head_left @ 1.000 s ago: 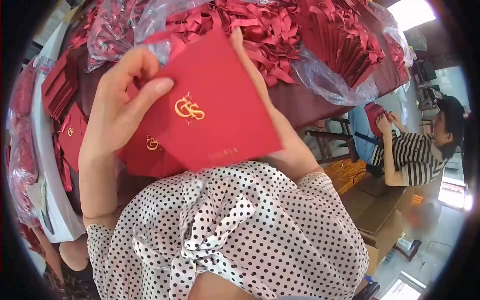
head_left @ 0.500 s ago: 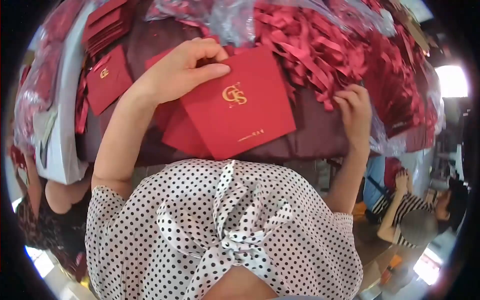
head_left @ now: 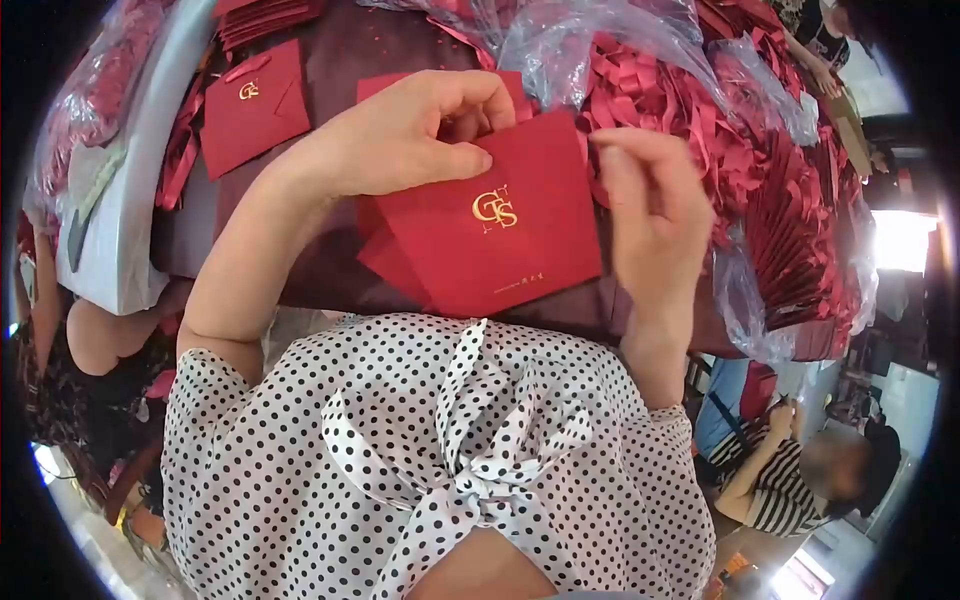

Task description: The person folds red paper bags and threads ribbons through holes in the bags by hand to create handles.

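Note:
My left hand [head_left: 420, 135] grips the top edge of a flat red paper bag [head_left: 540, 240] with a gold logo, thumb in front and fingers curled behind. More red paper bags lie beneath it, fanned out to the left. Beside the bag's upper right corner is my right hand [head_left: 655, 195], its thumb and fingers pinched together and slightly blurred. A strip of pinkish-red ribbon shows by those fingertips, partly hidden. Behind them, a heap of red ribbons [head_left: 640, 100] spills from clear plastic.
A red bag with a ribbon handle [head_left: 255, 110] lies at the left, below a stack of red bags [head_left: 265, 25]. Further red pieces [head_left: 790, 250] lie in plastic at the right. A person in a striped top [head_left: 785, 490] sits at lower right; another person is at far left.
My right hand has moved left from the ribbon heap to the bag's upper right edge, its fingers now pinched. My left hand still holds the bag. The view has shifted slightly.

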Action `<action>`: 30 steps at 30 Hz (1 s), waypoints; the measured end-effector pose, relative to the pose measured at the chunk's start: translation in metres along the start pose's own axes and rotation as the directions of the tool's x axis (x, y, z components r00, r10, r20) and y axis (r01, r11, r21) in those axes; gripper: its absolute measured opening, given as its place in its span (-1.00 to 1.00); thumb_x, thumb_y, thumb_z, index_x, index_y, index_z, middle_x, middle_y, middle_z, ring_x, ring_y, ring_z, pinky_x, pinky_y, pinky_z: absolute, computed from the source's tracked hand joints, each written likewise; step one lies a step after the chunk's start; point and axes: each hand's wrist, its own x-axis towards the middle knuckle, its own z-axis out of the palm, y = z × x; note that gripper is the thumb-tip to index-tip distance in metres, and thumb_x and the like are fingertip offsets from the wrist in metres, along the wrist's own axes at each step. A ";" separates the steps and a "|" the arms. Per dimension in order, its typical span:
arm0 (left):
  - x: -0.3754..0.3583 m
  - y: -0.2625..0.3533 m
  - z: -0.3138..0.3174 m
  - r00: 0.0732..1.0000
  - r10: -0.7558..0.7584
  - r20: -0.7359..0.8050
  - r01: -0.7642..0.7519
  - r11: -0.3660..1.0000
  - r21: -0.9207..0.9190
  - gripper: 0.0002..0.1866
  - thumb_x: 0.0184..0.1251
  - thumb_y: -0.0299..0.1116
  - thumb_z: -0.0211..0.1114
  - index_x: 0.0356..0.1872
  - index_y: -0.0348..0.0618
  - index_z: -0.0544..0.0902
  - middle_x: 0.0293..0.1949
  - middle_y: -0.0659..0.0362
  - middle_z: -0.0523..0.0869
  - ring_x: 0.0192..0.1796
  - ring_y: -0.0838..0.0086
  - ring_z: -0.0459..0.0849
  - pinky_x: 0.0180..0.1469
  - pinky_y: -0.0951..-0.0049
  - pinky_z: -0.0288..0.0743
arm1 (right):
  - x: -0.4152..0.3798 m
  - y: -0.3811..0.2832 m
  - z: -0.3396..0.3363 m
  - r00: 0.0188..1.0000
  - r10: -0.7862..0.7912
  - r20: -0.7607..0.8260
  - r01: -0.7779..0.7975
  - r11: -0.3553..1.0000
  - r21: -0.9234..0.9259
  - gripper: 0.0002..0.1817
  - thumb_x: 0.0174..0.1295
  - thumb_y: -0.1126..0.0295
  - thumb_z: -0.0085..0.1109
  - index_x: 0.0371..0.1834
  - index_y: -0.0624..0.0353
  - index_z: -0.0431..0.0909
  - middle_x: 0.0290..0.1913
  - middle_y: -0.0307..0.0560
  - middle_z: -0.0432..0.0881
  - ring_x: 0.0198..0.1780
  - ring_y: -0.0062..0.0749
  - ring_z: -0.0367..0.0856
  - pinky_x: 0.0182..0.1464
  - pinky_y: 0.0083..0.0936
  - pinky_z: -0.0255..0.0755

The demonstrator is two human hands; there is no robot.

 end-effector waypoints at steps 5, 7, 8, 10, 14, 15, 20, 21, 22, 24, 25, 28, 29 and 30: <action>0.000 -0.012 0.002 0.992 0.103 -0.077 -0.104 0.994 -0.015 -0.86 0.15 -0.50 0.29 -0.31 -0.24 0.50 -0.41 0.36 0.45 -0.30 0.68 0.38 -0.20 0.64 0.29 | 0.013 0.023 0.024 0.975 -0.031 0.220 0.075 0.978 -0.193 -0.86 0.19 0.55 0.21 -0.19 0.22 0.60 -0.32 -0.03 0.60 -0.38 -0.31 0.59 -0.33 -0.56 0.43; -0.002 -0.015 0.003 0.988 0.127 -0.086 -0.128 0.992 -0.007 -0.86 0.15 -0.49 0.30 -0.33 -0.24 0.51 -0.41 0.35 0.46 -0.28 0.66 0.39 -0.18 0.63 0.30 | 0.012 0.024 0.031 0.965 -0.146 0.216 0.203 0.940 -0.273 -0.87 0.16 0.55 0.24 -0.21 0.22 0.61 -0.35 -0.05 0.62 -0.36 -0.30 0.61 -0.32 -0.50 0.45; -0.002 -0.016 0.003 0.980 0.164 -0.108 -0.157 0.985 0.073 -0.86 0.15 -0.48 0.31 -0.34 -0.25 0.52 -0.38 0.32 0.47 -0.25 0.64 0.40 -0.15 0.61 0.31 | 0.011 0.022 0.032 0.965 -0.143 0.220 0.202 0.939 -0.278 -0.87 0.16 0.55 0.24 -0.21 0.22 0.61 -0.35 -0.05 0.62 -0.36 -0.30 0.61 -0.32 -0.50 0.45; -0.002 -0.015 0.004 0.970 0.208 -0.124 -0.189 0.971 0.150 -0.85 0.16 -0.46 0.33 -0.35 -0.25 0.52 -0.35 0.30 0.48 -0.22 0.62 0.42 -0.12 0.60 0.33 | 0.009 0.017 0.033 0.979 -0.033 0.201 0.096 0.945 -0.312 -0.89 0.14 0.55 0.25 -0.26 0.23 0.60 -0.37 -0.06 0.62 -0.35 -0.26 0.62 -0.32 -0.45 0.46; -0.006 -0.012 0.009 0.982 0.116 -0.151 -0.113 0.993 0.032 -0.86 0.17 -0.46 0.34 -0.31 -0.24 0.55 -0.26 0.25 0.47 -0.15 0.58 0.44 -0.06 0.57 0.33 | 0.008 0.016 0.034 0.978 -0.026 0.207 0.096 0.937 -0.335 -0.90 0.11 0.56 0.26 -0.31 0.23 0.59 -0.39 -0.07 0.62 -0.36 -0.23 0.60 -0.33 -0.43 0.45; -0.006 -0.012 0.011 0.979 0.108 -0.176 -0.105 0.994 0.025 -0.86 0.18 -0.46 0.33 -0.30 -0.24 0.56 -0.24 0.25 0.46 -0.15 0.57 0.44 -0.05 0.56 0.33 | 0.008 0.017 0.034 0.974 -0.052 0.220 0.128 0.929 -0.346 -0.90 0.09 0.56 0.26 -0.32 0.23 0.58 -0.40 -0.06 0.60 -0.36 -0.20 0.59 -0.33 -0.40 0.44; -0.006 -0.014 0.012 0.970 0.143 -0.196 -0.136 0.990 0.047 -0.87 0.18 -0.49 0.32 -0.30 -0.26 0.55 -0.26 0.24 0.48 -0.14 0.55 0.44 -0.07 0.56 0.33 | 0.008 0.014 0.038 0.942 -0.154 0.297 0.268 0.880 -0.392 -0.87 0.05 0.57 0.26 -0.35 0.23 0.53 -0.43 -0.06 0.56 -0.36 -0.16 0.55 -0.33 -0.34 0.42; -0.007 -0.017 0.014 0.958 0.205 -0.203 -0.181 0.975 0.131 -0.88 0.18 -0.51 0.31 -0.31 -0.27 0.55 -0.27 0.23 0.48 -0.14 0.54 0.43 -0.09 0.56 0.33 | 0.007 0.013 0.039 0.933 -0.159 0.322 0.296 0.849 -0.438 -0.87 0.05 0.58 0.25 -0.35 0.23 0.51 -0.43 -0.05 0.56 -0.35 -0.16 0.55 -0.32 -0.33 0.43; -0.007 -0.019 0.015 0.957 0.205 -0.204 -0.181 0.975 0.131 -0.88 0.18 -0.51 0.31 -0.31 -0.27 0.55 -0.27 0.23 0.48 -0.14 0.54 0.43 -0.09 0.56 0.33 | 0.006 0.012 0.040 0.924 -0.162 0.346 0.323 0.815 -0.481 -0.87 0.05 0.58 0.25 -0.35 0.23 0.49 -0.43 -0.05 0.55 -0.35 -0.15 0.54 -0.32 -0.33 0.43; -0.007 -0.022 0.018 0.928 0.299 -0.223 -0.256 0.946 0.201 -0.89 0.16 -0.55 0.29 -0.33 -0.29 0.53 -0.31 0.23 0.48 -0.15 0.51 0.41 -0.10 0.54 0.33 | 0.005 0.009 0.042 0.928 -0.164 0.335 0.321 0.807 -0.495 -0.87 0.05 0.58 0.24 -0.36 0.23 0.48 -0.45 -0.04 0.54 -0.36 -0.15 0.55 -0.33 -0.32 0.43; -0.008 -0.020 0.020 0.928 0.300 -0.220 -0.258 0.945 0.200 -0.89 0.16 -0.55 0.29 -0.33 -0.29 0.53 -0.31 0.23 0.48 -0.15 0.51 0.41 -0.10 0.54 0.33 | 0.004 0.008 0.043 0.932 -0.162 0.324 0.317 0.800 -0.510 -0.87 0.06 0.59 0.23 -0.37 0.24 0.47 -0.47 -0.04 0.53 -0.38 -0.15 0.55 -0.35 -0.31 0.43; -0.012 -0.015 0.021 0.932 0.255 -0.259 -0.235 0.966 0.105 -0.88 0.13 -0.59 0.28 -0.34 -0.29 0.51 -0.33 0.23 0.49 -0.14 0.48 0.40 -0.09 0.51 0.32 | 0.001 0.011 0.049 0.958 -0.132 0.254 0.236 0.868 -0.438 -0.87 0.07 0.56 0.23 -0.38 0.21 0.45 -0.49 -0.04 0.55 -0.42 -0.15 0.57 -0.39 -0.33 0.44; -0.013 -0.015 0.019 0.934 0.271 -0.231 -0.238 0.958 0.159 -0.88 0.15 -0.55 0.27 -0.30 -0.26 0.53 -0.27 0.19 0.52 -0.07 0.42 0.43 -0.05 0.47 0.35 | 0.002 0.012 0.049 0.959 -0.133 0.251 0.235 0.868 -0.438 -0.87 0.07 0.56 0.23 -0.38 0.21 0.45 -0.49 -0.04 0.55 -0.42 -0.15 0.57 -0.39 -0.33 0.44; -0.014 -0.015 0.018 0.937 0.285 -0.202 -0.242 0.947 0.211 -0.87 0.16 -0.51 0.26 -0.26 -0.23 0.55 -0.21 0.14 0.55 0.00 0.36 0.45 -0.01 0.43 0.39 | 0.002 0.014 0.050 0.976 0.016 0.218 0.061 0.938 -0.342 -0.87 0.08 0.54 0.23 -0.38 0.19 0.45 -0.49 -0.03 0.57 -0.44 -0.16 0.60 -0.40 -0.35 0.45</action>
